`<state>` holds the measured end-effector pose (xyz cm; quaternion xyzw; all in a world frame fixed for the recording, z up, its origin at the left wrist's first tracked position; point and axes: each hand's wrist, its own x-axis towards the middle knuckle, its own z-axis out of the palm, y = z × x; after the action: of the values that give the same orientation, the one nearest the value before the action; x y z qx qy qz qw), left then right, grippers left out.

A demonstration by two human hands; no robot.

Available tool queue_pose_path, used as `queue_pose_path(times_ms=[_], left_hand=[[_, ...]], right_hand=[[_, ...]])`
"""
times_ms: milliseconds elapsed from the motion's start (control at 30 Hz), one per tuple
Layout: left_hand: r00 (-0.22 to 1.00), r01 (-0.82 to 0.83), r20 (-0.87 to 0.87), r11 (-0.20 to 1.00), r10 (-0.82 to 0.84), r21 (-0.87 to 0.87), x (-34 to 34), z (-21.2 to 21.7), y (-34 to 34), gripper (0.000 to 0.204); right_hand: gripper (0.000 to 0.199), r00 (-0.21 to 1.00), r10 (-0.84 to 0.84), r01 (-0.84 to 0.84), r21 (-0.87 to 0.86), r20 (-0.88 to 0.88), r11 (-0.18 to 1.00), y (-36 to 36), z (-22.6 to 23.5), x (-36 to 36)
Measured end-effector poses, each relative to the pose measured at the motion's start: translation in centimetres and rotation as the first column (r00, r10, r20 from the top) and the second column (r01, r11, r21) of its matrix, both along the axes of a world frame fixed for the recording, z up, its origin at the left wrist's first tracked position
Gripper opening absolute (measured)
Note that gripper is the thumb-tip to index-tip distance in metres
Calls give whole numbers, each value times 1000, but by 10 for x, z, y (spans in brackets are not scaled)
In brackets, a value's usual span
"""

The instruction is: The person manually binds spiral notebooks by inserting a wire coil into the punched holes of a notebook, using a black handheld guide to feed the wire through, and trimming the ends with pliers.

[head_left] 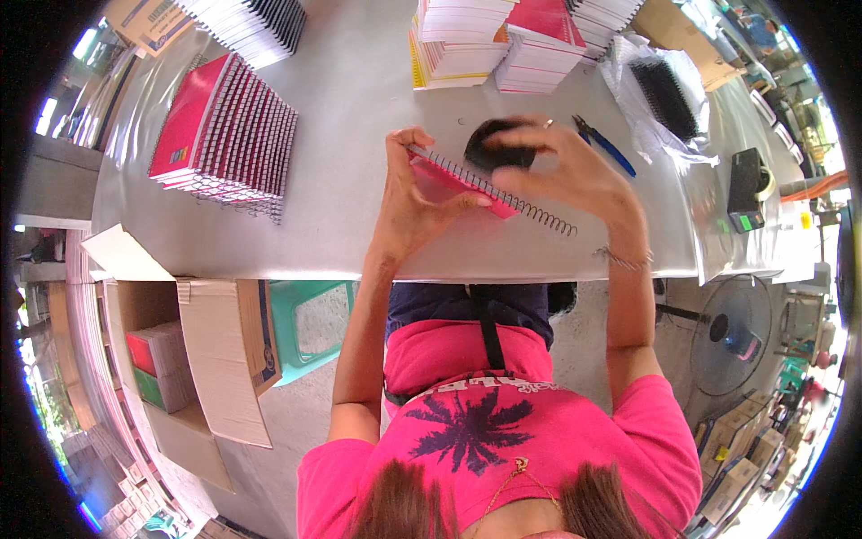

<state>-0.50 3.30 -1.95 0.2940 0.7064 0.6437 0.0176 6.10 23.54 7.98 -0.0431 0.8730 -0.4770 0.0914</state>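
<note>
Pink covers one notebook [501, 207], held at a slant just above the grey table [359, 242], near its front edge and in front of the person's body. One dark wire coil [543, 216] runs along the notebook's upper long edge, and its loose end juts past the lower right corner. One left hand [401, 202] has hold of the notebook, fingers bent round the far left corner and thumb pressed along the near side. One right hand [575, 175] is held over the coil side with fingers parted and curved (it is blurred, so whether it grips or touches the coil cannot be told). Behind those fingers lies one black rounded object [489, 148], its kind unclear. Just right of that hand rests one pair of pliers [612, 154] with blue handles. Farther right are one black tape dispenser [745, 189] and one clear plastic bag [628, 81] with a bunch of black coils [664, 94], too many to count. Two stacks stand on the left: one of red coil-bound notebooks [224, 135], and one of coil-bound books [251, 31] behind it. At least three more paper stacks [539, 65] stand at the far middle.
</note>
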Motion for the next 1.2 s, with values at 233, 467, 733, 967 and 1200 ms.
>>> queue_pose_path(times_ms=[233, 467, 733, 967, 1200], left_hand=[[959, 117, 219, 954, -181, 276, 2, 1, 4, 97], [983, 97, 150, 993, -107, 72, 2, -13, -4, 96], [982, 98, 154, 994, -105, 51, 3, -4, -4, 92], [942, -27, 334, 994, -8, 102, 20, 7, 8, 56], [973, -135, 206, 980, 103, 148, 27, 11, 11, 26]], right_hand=[[58, 995, 95, -97, -328, -22, 940, -6, 9, 17], [58, 982, 149, -160, -90, -115, 983, -14, 11, 15], [48, 989, -58, 52, -49, -139, 997, -12, -15, 1], [54, 808, -377, 460, 84, -453, 884, 28, -51, 2], [63, 707, -590, 682, 593, -389, 427, 60, -81, 59]])
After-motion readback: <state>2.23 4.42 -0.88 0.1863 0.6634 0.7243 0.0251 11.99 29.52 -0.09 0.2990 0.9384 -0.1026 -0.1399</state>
